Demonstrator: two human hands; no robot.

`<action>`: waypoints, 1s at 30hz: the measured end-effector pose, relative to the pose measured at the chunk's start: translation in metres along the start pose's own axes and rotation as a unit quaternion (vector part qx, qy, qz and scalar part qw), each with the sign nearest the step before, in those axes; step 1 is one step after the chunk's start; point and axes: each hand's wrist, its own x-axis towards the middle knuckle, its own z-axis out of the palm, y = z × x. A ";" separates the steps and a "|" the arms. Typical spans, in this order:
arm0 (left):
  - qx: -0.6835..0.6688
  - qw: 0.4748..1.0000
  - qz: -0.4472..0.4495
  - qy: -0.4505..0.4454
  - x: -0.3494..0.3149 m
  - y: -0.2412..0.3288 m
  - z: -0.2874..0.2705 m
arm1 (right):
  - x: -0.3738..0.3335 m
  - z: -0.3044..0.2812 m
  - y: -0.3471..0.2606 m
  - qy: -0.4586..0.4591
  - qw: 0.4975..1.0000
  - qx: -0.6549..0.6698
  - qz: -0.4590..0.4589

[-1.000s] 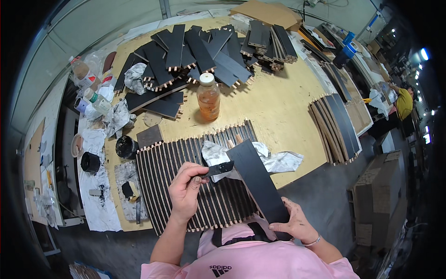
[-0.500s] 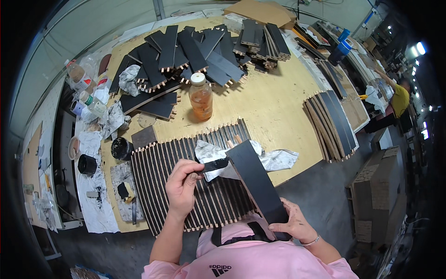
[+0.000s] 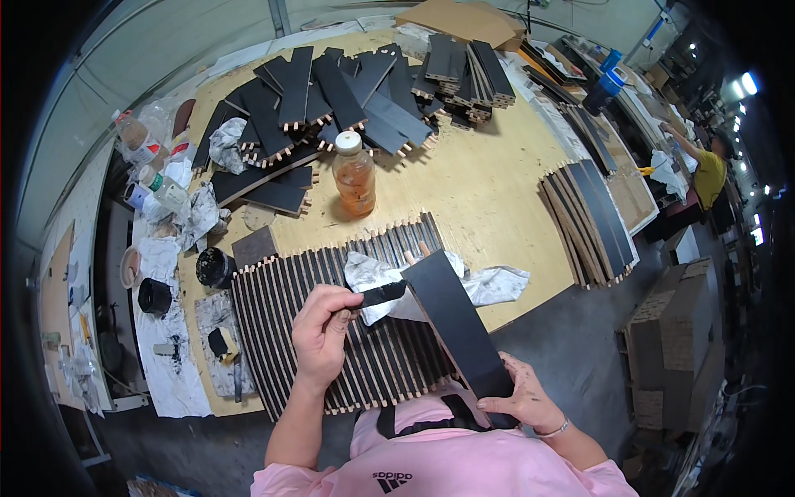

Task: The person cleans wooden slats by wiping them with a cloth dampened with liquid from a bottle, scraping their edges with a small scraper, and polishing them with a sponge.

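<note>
Two black pots [image 3: 154, 296] sit at the left of your desk [image 3: 489, 166], one on white sheeting [image 3: 178, 389], the other just beside a row of dark, pegged slats [image 3: 290, 331] packed side by side. Your left hand [image 3: 321, 331], raised above the slats, pinches a flat black tool [image 3: 381, 294] between thumb and fingers, its far end at the upper left edge of the dark panel [image 3: 460, 327]; whether the two touch is too fine to tell. A light, low-angled stroke along that edge would likely serve you best, with little on the blade so that none smears over the broad face. Behind the tool, a stained white cloth [image 3: 501, 284] lies across the slats and onto the desk, well placed for wiping any excess off the pale pegs [image 3: 409, 257] at the panel's upper end. The panel slants over the near right side of the slats, its lower end close to your body, where your right hand [image 3: 526, 398] clasps it, thumb on the face, the other fingers partly hidden. A firm grip there, with fingertips clear of the working edge, should steady each pass.
</note>
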 end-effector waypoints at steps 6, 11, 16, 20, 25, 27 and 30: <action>0.177 0.975 -0.017 0.134 0.021 -0.014 -0.076 | -0.001 -0.003 0.015 0.081 0.996 -0.032 -0.030; 0.367 0.907 -0.074 0.190 0.032 -0.069 -0.234 | 0.005 0.004 -0.001 0.089 0.995 -0.006 -0.040; 0.391 0.890 -0.154 0.175 0.029 -0.128 -0.294 | 0.011 0.009 -0.009 0.121 0.992 -0.010 -0.032; 0.440 0.869 -0.127 0.186 0.008 -0.145 -0.332 | 0.025 0.007 -0.016 0.084 0.996 -0.002 -0.031; 0.467 0.879 -0.043 0.084 0.058 -0.088 -0.157 | 0.027 -0.005 0.004 0.117 0.992 0.045 -0.001; 0.359 0.930 -0.006 -0.082 0.055 -0.056 -0.057 | 0.028 -0.006 0.005 0.114 0.992 0.049 0.001; 0.401 0.886 0.086 -0.215 0.025 -0.053 0.046 | 0.030 -0.014 0.015 0.103 0.994 -0.024 -0.028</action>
